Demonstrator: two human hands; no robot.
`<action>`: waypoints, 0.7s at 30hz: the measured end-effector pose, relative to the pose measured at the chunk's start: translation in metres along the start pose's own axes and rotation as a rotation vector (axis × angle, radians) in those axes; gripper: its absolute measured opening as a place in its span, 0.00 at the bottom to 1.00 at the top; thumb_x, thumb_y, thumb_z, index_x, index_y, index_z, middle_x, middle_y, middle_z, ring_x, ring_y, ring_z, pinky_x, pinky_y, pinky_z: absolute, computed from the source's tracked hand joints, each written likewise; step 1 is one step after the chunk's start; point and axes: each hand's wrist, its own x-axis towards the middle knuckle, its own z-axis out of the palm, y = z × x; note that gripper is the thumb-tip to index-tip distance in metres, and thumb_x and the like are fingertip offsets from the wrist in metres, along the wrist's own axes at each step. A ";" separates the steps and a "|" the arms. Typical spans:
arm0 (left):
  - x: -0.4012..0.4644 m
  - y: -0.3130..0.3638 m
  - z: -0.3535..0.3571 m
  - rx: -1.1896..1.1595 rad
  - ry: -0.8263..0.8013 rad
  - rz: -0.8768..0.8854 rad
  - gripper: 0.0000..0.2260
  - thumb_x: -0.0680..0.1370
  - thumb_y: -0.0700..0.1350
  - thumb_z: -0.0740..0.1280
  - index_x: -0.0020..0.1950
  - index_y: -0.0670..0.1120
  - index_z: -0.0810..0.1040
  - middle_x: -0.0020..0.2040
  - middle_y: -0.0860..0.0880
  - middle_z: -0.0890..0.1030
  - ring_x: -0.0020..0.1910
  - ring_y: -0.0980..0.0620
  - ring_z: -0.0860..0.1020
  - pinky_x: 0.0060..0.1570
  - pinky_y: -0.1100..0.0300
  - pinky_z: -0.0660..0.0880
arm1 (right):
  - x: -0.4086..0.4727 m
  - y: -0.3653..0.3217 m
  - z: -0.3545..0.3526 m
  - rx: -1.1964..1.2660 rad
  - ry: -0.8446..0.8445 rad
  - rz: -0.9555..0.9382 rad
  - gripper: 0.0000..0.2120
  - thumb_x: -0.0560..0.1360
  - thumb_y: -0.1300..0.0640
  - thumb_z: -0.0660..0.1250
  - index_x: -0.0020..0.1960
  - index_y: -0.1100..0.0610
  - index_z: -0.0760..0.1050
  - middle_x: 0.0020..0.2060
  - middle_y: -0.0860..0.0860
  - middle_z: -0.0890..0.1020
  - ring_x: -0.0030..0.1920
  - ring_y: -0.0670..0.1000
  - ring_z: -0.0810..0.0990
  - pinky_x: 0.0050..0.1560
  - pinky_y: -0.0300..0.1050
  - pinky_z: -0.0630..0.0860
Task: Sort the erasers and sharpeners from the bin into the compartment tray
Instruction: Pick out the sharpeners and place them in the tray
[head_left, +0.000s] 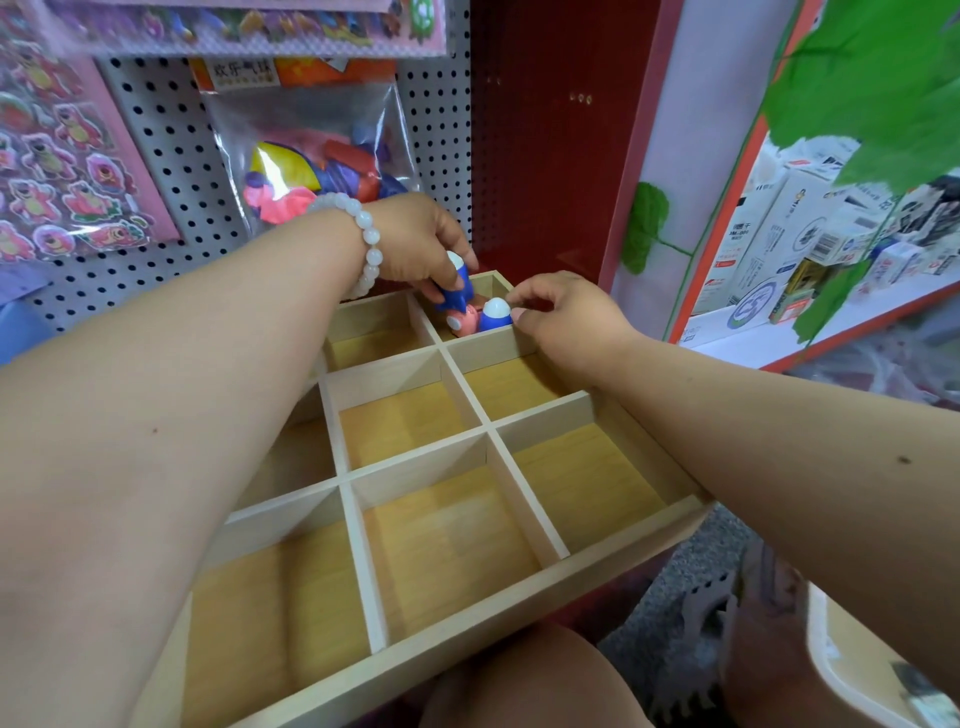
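The placing step was in hand: the left hand (421, 240) had its grip clamped on a blue sharpener (457, 285) over the tray's (470, 618) far right compartment, while the right hand (558, 312), fingers pinched together, touched a second blue piece (495, 313) lying there beside a pink one (464, 322). Next, I judged, came letting go and reaching for more; no bin showed. The balloon pack's (311, 150) label read 欢乐气球.
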 end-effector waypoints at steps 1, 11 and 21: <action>-0.001 0.001 -0.001 0.018 -0.015 -0.003 0.11 0.74 0.36 0.71 0.56 0.42 0.81 0.49 0.44 0.81 0.46 0.49 0.83 0.41 0.60 0.81 | 0.000 0.000 0.000 -0.002 0.000 0.001 0.10 0.77 0.53 0.63 0.57 0.48 0.78 0.57 0.47 0.75 0.54 0.47 0.73 0.49 0.38 0.67; -0.003 0.007 -0.012 0.235 -0.026 0.000 0.06 0.71 0.46 0.74 0.46 0.45 0.83 0.39 0.48 0.82 0.35 0.54 0.77 0.30 0.63 0.75 | -0.001 0.000 0.001 0.013 0.014 0.004 0.09 0.77 0.54 0.64 0.55 0.49 0.79 0.55 0.47 0.75 0.54 0.47 0.74 0.50 0.38 0.68; -0.001 0.007 0.007 0.382 -0.070 0.009 0.07 0.70 0.45 0.76 0.47 0.50 0.82 0.40 0.55 0.81 0.38 0.57 0.78 0.37 0.69 0.74 | -0.002 -0.001 0.000 0.004 0.021 0.005 0.10 0.77 0.53 0.64 0.57 0.49 0.79 0.56 0.47 0.75 0.55 0.48 0.74 0.50 0.39 0.69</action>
